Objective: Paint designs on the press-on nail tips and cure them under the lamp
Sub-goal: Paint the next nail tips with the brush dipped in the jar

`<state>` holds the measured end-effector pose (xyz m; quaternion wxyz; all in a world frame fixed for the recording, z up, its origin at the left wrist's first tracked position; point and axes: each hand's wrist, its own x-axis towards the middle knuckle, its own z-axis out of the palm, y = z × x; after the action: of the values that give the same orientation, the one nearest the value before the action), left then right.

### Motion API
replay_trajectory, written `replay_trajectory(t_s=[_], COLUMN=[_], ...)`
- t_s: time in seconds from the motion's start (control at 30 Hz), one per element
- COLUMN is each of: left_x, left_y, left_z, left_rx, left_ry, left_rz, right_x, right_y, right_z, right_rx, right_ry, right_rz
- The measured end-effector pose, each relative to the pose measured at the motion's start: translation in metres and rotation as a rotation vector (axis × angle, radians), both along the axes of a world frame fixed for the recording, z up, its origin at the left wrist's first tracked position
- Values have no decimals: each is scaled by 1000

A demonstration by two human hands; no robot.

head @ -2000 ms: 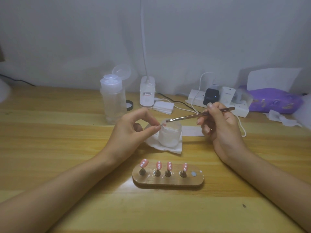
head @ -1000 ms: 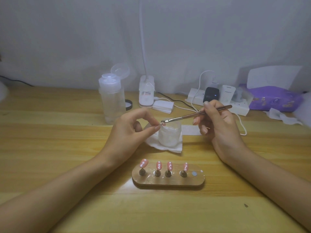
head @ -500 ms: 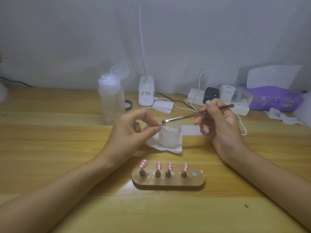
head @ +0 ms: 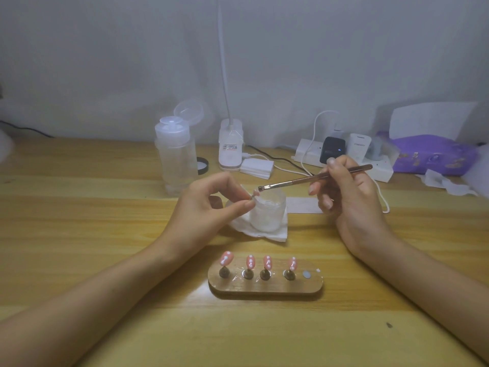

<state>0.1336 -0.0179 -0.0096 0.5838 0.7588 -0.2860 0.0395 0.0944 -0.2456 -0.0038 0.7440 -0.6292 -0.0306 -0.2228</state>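
My left hand pinches a small pink nail tip between thumb and forefinger, just in front of a frosted jar. My right hand grips a thin brown brush like a pen; its bristle end sits right beside the held nail tip. Near me lies a wooden holder with several pink nail tips with white dots standing on pegs; its rightmost spot holds only a bare metal disc.
The jar stands on a white tissue. Behind it are a clear pump bottle with its lid flipped up, a white lamp base, a power strip with chargers and cables, and a purple tissue pack.
The brush tip has shifted slightly around the held nail tip over the jar. Both hands stay in nearly the same place.
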Motion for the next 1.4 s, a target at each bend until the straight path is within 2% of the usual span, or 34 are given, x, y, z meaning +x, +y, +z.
replay_trajectory(t_s=[0.2,0.37,0.8,0.97,1.13,1.27,1.4], left_x=[0,1,5,5,5,4,5], left_y=[-1,-1,2,2,1,1,2], left_z=[0,0,-5,-4,-3,-4,-4], left_rx=[-11,-11,-15,-19,-33,-39,-40], left_ry=[14,18,23,23,27,28,28], left_rz=[3,0,-11,-14,-23,-27,-25], right_x=[1,0,1,-1,-1,-2,0], right_y=[0,1,1,3,1,2,2], right_z=[-2,0,-1,2,0,3,0], right_rx=[-42,-26,-65,-30,-53,-15,-66], right_ry=[40,-13,44,-28,43,-21,50], right_rz=[-19,35,-28,32,-39,22,-9])
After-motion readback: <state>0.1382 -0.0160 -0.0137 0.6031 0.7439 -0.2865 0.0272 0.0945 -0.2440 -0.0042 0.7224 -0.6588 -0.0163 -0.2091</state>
